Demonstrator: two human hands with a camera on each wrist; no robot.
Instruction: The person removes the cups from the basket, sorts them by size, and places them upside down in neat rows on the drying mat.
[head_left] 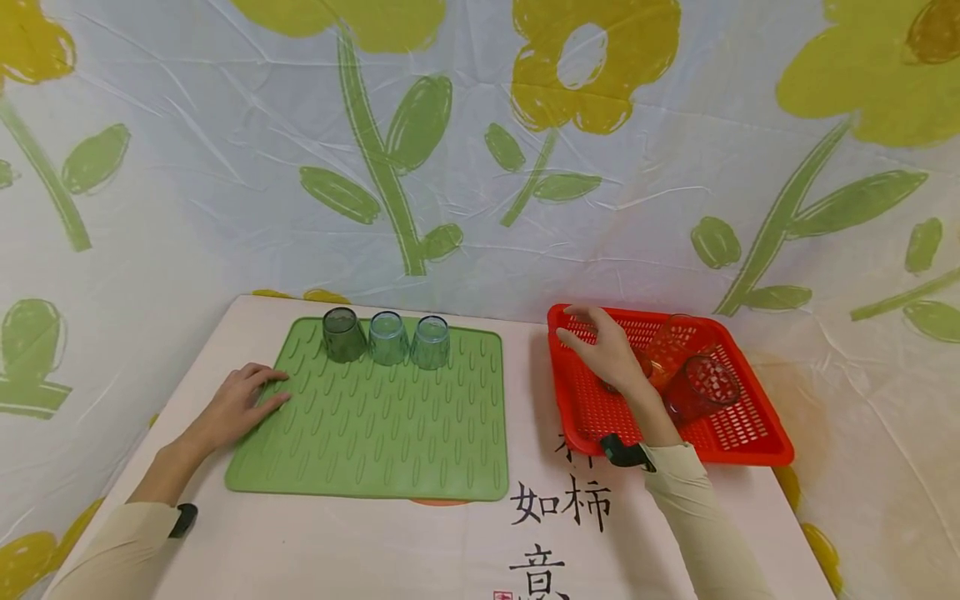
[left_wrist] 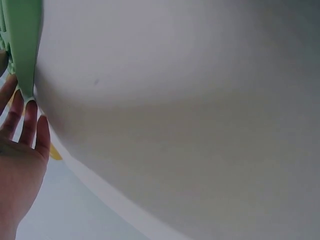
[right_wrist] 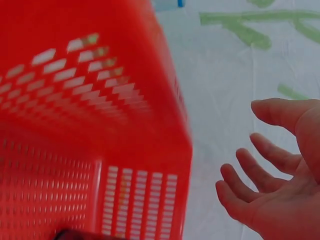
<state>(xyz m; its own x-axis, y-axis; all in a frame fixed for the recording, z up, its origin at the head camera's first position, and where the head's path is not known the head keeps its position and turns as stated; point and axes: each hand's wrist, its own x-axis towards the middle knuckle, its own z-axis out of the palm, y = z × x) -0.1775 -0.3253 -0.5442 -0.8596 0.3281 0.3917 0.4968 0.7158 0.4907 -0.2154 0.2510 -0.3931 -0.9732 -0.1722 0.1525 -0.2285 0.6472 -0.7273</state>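
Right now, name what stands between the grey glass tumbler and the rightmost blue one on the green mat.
Another blue glass tumbler stands there, in the head view.

Your head view is bright and crisp, with soft shadows on the tabletop. Your left wrist view is dim and grey, a broad shadow crossing it; your right blurs the basket.

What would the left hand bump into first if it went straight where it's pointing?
Most likely the green mat. The left hand is right at its left side, with fingers pointing across it. Whether they'd push the edge or slide over the top is hard to tell.
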